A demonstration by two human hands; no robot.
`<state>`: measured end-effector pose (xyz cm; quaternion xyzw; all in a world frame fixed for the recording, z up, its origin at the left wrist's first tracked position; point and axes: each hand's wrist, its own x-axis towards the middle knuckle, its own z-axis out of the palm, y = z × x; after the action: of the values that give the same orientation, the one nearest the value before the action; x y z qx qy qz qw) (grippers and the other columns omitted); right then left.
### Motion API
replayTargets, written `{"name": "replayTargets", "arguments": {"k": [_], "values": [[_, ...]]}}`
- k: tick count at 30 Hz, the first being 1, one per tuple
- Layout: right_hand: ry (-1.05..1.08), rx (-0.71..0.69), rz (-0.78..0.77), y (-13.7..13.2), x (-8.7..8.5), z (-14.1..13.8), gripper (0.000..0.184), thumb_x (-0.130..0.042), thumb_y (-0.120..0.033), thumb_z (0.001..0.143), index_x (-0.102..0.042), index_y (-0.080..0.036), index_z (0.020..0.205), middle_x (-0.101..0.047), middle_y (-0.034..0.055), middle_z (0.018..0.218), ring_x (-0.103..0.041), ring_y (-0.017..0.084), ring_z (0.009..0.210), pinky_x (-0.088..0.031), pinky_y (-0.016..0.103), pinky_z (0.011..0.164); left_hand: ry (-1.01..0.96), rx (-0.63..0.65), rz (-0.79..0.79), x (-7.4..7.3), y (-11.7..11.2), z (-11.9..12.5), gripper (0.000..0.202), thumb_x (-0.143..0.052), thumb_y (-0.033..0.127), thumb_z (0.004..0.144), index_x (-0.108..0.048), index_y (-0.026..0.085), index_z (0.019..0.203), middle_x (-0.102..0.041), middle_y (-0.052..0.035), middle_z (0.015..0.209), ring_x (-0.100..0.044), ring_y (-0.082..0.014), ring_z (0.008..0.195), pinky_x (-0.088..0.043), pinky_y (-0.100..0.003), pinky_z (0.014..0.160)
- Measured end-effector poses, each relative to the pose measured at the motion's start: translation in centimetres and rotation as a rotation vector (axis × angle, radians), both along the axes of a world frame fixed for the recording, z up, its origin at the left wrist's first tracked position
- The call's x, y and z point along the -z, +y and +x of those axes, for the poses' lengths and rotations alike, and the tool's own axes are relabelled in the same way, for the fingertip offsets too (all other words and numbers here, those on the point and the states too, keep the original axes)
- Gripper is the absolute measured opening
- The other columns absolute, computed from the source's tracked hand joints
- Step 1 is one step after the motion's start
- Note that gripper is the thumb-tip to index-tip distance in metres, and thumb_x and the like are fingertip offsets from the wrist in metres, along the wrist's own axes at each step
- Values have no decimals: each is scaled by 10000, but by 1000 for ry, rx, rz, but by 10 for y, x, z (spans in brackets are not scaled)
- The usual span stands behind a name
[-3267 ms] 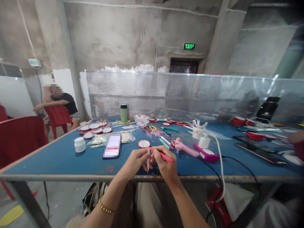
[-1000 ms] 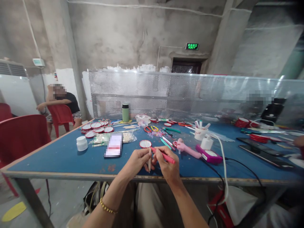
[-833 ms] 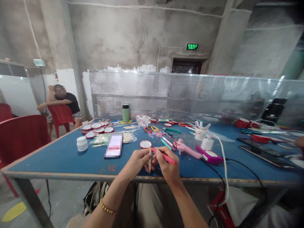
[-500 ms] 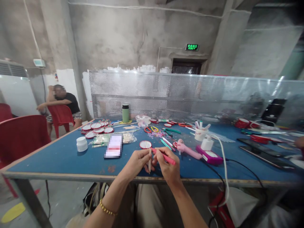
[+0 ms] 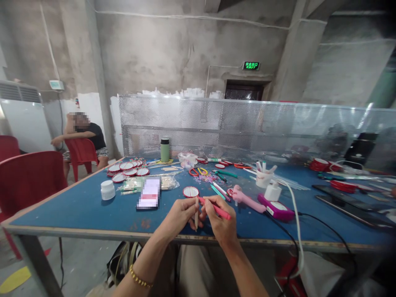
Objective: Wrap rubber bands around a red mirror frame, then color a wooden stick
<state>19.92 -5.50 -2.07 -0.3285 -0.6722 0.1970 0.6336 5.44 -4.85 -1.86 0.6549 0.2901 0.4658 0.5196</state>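
Note:
Near the table's front edge, my left hand (image 5: pixel 183 213) pinches a thin flat wooden stick (image 5: pixel 196 214), held roughly upright. My right hand (image 5: pixel 221 218) grips a red marker pen (image 5: pixel 220 209) like a writing tool, its tip end close to the upper part of the stick. Whether the tip touches the stick I cannot tell. Just beyond my fingers lies a round white disc with a red rim (image 5: pixel 191 192). Several coloured pens (image 5: pixel 218 192) rest right of that disc, beside a pink glue gun (image 5: pixel 247 200).
On the blue table (image 5: pixel 93 218) are a phone (image 5: pixel 149 193), a white jar (image 5: pixel 107 190), stacked red-rimmed discs (image 5: pixel 126 166), pliers (image 5: pixel 227 173), a green bottle (image 5: pixel 165 150) and a cup of pens (image 5: pixel 263 178). Cables trail at right. A person (image 5: pixel 93 134) sits at far left.
The whole view has shifted slightly, so things appear a little lower and further right. Both hands keep their grips on the stick and the marker pen, in nearly the same pose.

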Motion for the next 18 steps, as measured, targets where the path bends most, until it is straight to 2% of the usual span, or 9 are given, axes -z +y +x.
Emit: {"name": "replayTargets", "arguments": {"k": [18], "values": [[-39,49,20,1,0,2,161,-555,-294,922,-652,-195,840,-647,-15,578,-633,140,475,-512,226,501,-12,9,-1,3,1,0,459,-542,592,849,-611,141,808,-624,-12,639,-598,-120,529,-471,-203,486]]}}
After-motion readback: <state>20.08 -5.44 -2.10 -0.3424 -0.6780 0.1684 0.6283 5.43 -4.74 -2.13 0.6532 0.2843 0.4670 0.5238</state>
